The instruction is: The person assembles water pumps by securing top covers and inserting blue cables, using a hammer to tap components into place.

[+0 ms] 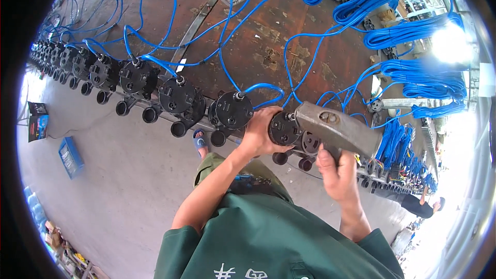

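Note:
My left hand is wrapped round the side of a black pump with a round end cap, which stands in a row at the bench edge. In my right hand is a worn grey pistol-grip power tool, its fingers closed on the handle. The tool's front end points left at the cable fitting on the pump's cap; whether it touches I cannot tell. Left of my hand stands another black pump, with a blue cable rising from its fitting. Beneath the tool sits an uncapped round unit.
More black pumps line the bench edge to the far left. Coils of blue cable lie on the rusty brown benchtop. A blue crate is on the floor at left. Another person is at the far right.

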{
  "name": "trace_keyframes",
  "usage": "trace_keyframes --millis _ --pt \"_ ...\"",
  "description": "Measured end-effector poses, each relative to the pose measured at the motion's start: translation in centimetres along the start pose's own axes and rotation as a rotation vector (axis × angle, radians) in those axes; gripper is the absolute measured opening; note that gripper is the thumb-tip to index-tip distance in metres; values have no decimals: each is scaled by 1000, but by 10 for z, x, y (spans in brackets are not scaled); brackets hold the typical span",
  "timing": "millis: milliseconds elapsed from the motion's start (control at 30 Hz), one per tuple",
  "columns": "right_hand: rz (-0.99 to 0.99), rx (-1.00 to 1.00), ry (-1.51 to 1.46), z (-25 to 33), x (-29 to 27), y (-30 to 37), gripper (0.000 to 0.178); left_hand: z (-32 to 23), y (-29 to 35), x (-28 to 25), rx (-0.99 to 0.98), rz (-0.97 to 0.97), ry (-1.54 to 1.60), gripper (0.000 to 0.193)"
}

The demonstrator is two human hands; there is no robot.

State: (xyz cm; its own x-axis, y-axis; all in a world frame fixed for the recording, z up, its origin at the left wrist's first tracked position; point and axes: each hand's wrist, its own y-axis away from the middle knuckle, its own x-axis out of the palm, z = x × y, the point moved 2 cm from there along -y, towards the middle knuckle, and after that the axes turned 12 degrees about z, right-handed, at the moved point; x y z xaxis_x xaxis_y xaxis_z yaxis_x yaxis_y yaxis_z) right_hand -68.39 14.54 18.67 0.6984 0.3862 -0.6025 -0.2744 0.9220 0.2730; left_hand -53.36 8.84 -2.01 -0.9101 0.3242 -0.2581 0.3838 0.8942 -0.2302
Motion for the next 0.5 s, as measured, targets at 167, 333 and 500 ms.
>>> trace_keyframes --millis 167,333,500 --pt "102 153 238 -42 24 -22 37 -15 -7 -7 -70 51 49 94" --pt "45 225 -218 -6 -21 10 33 -15 -3 -10 -121 46 47 96" --pt "-130 211 241 -74 8 27 34 -24 -8 -5 -90 53 25 97"
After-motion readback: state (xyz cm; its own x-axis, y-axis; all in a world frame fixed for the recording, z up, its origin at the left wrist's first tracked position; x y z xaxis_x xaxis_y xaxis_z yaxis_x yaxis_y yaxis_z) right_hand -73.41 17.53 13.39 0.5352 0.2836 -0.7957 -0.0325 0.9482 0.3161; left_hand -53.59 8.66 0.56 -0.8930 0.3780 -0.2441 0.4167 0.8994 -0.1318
